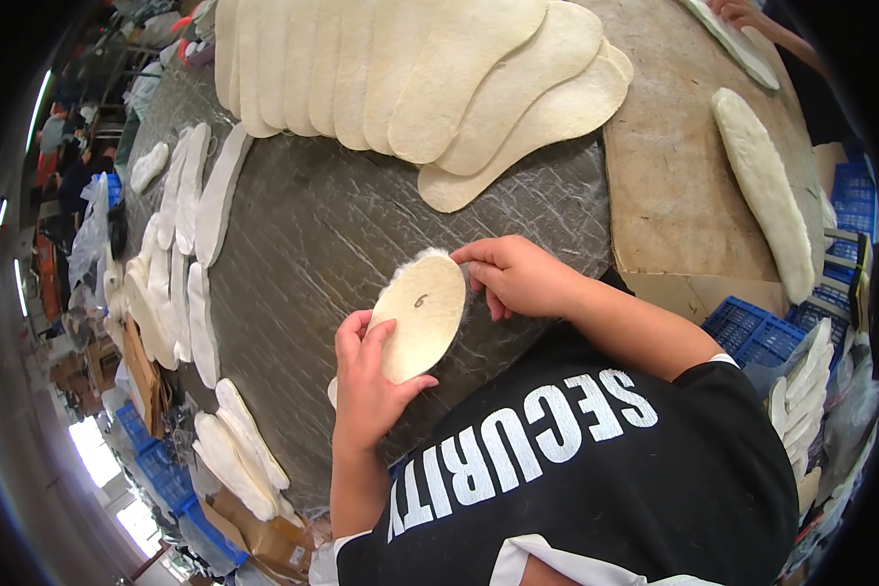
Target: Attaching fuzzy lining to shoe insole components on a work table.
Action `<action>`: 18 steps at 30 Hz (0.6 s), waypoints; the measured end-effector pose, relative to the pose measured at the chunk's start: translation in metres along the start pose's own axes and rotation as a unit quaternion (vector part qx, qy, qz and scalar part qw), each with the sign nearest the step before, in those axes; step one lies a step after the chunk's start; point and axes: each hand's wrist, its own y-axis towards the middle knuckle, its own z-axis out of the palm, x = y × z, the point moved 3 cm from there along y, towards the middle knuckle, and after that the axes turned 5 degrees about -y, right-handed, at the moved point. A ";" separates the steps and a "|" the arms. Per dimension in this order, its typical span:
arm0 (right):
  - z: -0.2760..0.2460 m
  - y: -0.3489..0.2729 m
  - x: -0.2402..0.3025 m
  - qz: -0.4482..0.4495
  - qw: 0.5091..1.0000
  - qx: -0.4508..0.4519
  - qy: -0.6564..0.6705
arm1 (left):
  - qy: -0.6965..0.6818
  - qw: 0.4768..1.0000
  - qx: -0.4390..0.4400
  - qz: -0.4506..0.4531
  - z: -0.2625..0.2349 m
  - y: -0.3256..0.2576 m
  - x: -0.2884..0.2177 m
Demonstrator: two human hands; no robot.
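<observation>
A cream fleece insole [425,317] is tilted up above the dark table, its smooth felt side facing me and white fluff showing along its far edge. My left hand [369,366] grips its lower left part, thumb on the near edge and fingers over the face. At the far right edge of the insole, my right hand [513,276] pinches the rim between thumb and forefinger, the other fingers curled. Beyond both hands, overlapping cream insoles [361,73] lie fanned in a long row. A piece of another pale insole [333,393] peeks out beside my left wrist.
Several white fleece insoles [197,195] lie along the table's left side, with more [239,449] at the lower left. A brown board [684,186] on the right bears a single fleece insole [767,190]. Another person's hand [742,15] holds an insole at top right. Blue crates [752,332] stand right.
</observation>
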 end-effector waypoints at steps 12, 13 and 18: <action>0.019 -0.010 0.030 -0.260 0.868 -0.145 -0.397 | 0.029 0.999 -0.016 -0.011 0.000 -0.002 -0.005; 0.029 -0.009 0.037 -0.334 0.825 -0.105 -0.443 | 0.031 0.999 -0.010 -0.008 0.000 -0.002 -0.008; 0.065 0.011 0.034 -0.392 0.774 0.045 -0.495 | 0.002 0.999 0.008 0.031 -0.008 -0.006 -0.013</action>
